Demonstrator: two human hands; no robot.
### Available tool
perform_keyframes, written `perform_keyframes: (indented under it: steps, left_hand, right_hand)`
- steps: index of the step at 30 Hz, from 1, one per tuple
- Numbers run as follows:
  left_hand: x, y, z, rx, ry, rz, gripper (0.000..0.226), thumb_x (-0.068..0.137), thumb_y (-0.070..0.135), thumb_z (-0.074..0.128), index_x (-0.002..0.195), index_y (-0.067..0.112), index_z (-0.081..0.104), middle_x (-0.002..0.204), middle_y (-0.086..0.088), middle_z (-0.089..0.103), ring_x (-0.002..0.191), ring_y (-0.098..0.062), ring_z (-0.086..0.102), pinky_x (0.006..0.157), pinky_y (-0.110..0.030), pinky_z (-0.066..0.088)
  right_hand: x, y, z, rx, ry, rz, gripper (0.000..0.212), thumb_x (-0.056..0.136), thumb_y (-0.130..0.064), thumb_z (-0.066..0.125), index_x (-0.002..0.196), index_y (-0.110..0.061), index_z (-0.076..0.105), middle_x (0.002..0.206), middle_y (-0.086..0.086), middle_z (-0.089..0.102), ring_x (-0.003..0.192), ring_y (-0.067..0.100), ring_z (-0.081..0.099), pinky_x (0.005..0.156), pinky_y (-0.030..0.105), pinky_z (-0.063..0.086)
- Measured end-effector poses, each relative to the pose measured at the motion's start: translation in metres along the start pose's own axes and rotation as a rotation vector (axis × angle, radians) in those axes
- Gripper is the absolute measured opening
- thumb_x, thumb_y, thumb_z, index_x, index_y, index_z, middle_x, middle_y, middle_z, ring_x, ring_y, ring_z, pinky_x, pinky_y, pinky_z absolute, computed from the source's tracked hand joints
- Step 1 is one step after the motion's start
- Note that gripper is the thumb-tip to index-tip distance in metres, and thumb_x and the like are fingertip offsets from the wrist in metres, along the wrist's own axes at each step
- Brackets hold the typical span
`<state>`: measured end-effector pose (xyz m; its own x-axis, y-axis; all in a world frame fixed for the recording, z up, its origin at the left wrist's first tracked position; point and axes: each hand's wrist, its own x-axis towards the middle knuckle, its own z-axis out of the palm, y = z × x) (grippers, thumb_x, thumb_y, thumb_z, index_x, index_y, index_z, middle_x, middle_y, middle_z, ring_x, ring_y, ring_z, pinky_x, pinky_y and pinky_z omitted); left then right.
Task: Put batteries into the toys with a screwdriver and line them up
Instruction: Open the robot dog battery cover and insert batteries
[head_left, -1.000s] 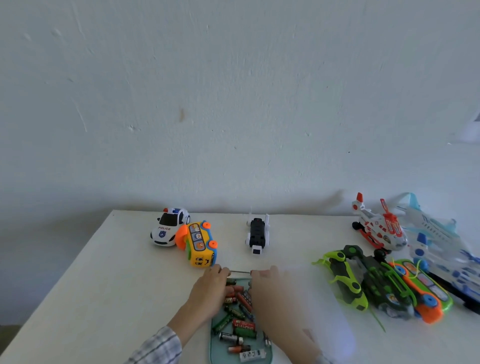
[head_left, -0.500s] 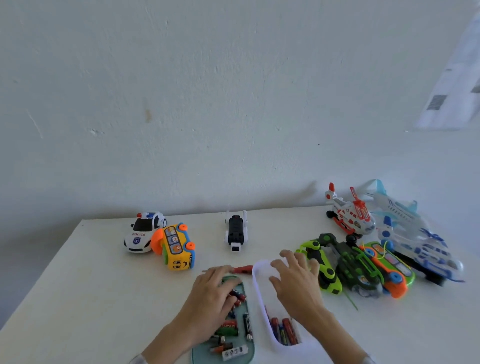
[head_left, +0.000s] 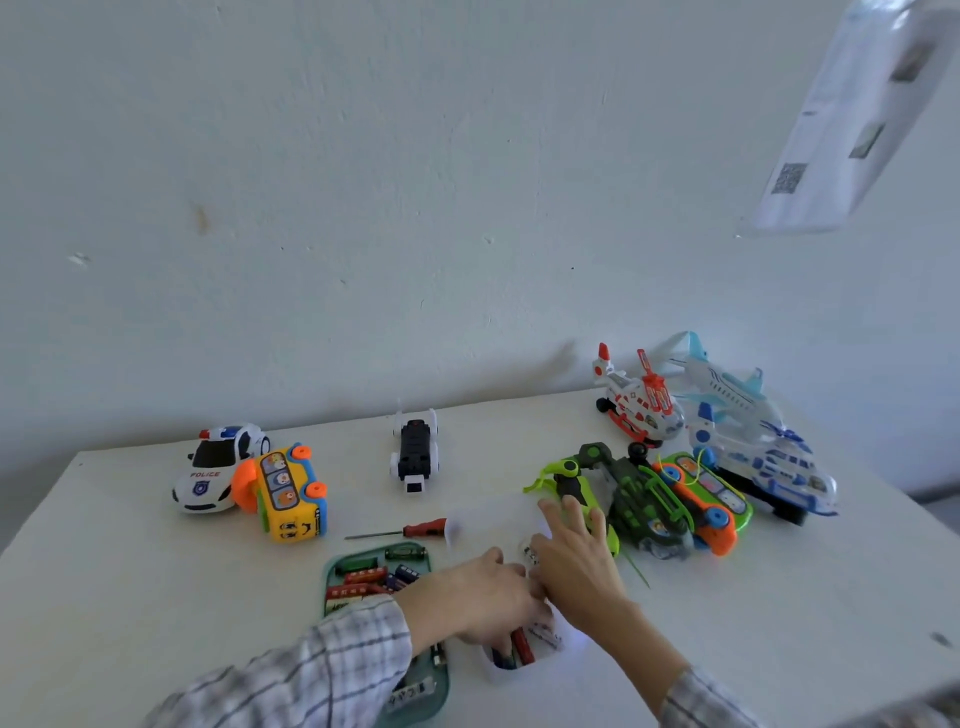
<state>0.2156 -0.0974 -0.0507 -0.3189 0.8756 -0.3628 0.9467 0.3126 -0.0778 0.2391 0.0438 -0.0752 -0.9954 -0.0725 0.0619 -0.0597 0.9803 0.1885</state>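
A white tray (head_left: 483, 514) lies in front of me with a few batteries (head_left: 519, 649) at its near end. My left hand (head_left: 478, 597) reaches into it over those batteries; its fingertips are hidden. My right hand (head_left: 576, 561) rests on the tray's right side with its fingers spread. A teal tray (head_left: 332, 566) of several batteries sits to the left, partly under my left sleeve. A red-handled screwdriver (head_left: 402, 531) lies beyond it. A police car (head_left: 215, 467), a yellow bus (head_left: 288, 493) and a black-and-white toy (head_left: 414, 457) stand farther back.
At the right a heap of toys is crowded together: a green car (head_left: 571, 483), a dark green vehicle (head_left: 639, 499), an orange-green toy (head_left: 706, 493), a red-white helicopter (head_left: 639, 405) and a blue-white airplane (head_left: 753, 441). The wall stands close behind the table.
My left hand has left the teal tray and moved right into the white tray. My right hand stays at the white tray, now nearer its right side.
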Motion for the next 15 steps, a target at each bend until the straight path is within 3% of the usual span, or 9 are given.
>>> perform_keyframes:
  steps: [5, 8, 9, 12, 15]
  left_hand:
    - [0.0, 0.005, 0.007, 0.077, -0.02, 0.009, 0.026, 0.091, 0.003, 0.053, 0.117, 0.004, 0.053, 0.113, -0.014, 0.054, 0.103, -0.031, 0.048, 0.085, -0.045, 0.042]
    - [-0.002, 0.006, 0.005, 0.104, -0.063, 0.014, 0.022, 0.092, 0.002, 0.051, 0.113, 0.004, 0.058, 0.111, -0.015, 0.054, 0.1, -0.03, 0.048, 0.082, -0.044, 0.042]
    - [-0.002, 0.006, 0.005, 0.11, -0.078, 0.011, 0.022, 0.092, 0.001, 0.051, 0.112, 0.004, 0.059, 0.11, -0.015, 0.055, 0.099, -0.03, 0.048, 0.082, -0.043, 0.042]
    - [-0.005, 0.004, 0.002, 0.153, -0.152, -0.006, 0.02, 0.091, -0.001, 0.05, 0.106, 0.006, 0.061, 0.107, -0.013, 0.057, 0.098, -0.03, 0.049, 0.081, -0.042, 0.04]
    - [-0.011, -0.003, -0.006, 0.059, -0.135, -0.065, 0.024, 0.092, 0.002, 0.049, 0.11, 0.01, 0.061, 0.107, -0.01, 0.06, 0.099, -0.028, 0.048, 0.087, -0.043, 0.038]
  right_hand:
    - [0.001, 0.001, 0.002, 0.06, -0.015, 0.005, 0.033, 0.033, -0.029, 0.09, 0.045, -0.024, 0.06, 0.105, 0.007, 0.065, 0.105, 0.034, 0.041, 0.085, 0.047, 0.027]
    - [0.0, 0.001, -0.003, 0.078, -0.06, 0.008, 0.019, 0.059, -0.033, 0.084, 0.063, -0.022, 0.069, 0.123, 0.008, 0.057, 0.12, 0.036, 0.033, 0.093, 0.05, 0.018]
    - [-0.001, 0.002, -0.002, 0.071, -0.052, 0.008, 0.02, 0.058, -0.035, 0.084, 0.063, -0.023, 0.069, 0.122, 0.008, 0.057, 0.119, 0.035, 0.033, 0.092, 0.05, 0.018]
    - [0.002, 0.003, 0.003, 0.058, -0.034, 0.002, 0.035, 0.032, -0.038, 0.091, 0.044, -0.027, 0.061, 0.103, 0.004, 0.066, 0.106, 0.032, 0.042, 0.085, 0.046, 0.027]
    - [0.003, 0.004, 0.002, 0.078, 0.005, -0.003, 0.035, 0.03, -0.035, 0.09, 0.042, -0.029, 0.058, 0.103, 0.004, 0.066, 0.102, 0.031, 0.043, 0.083, 0.045, 0.027]
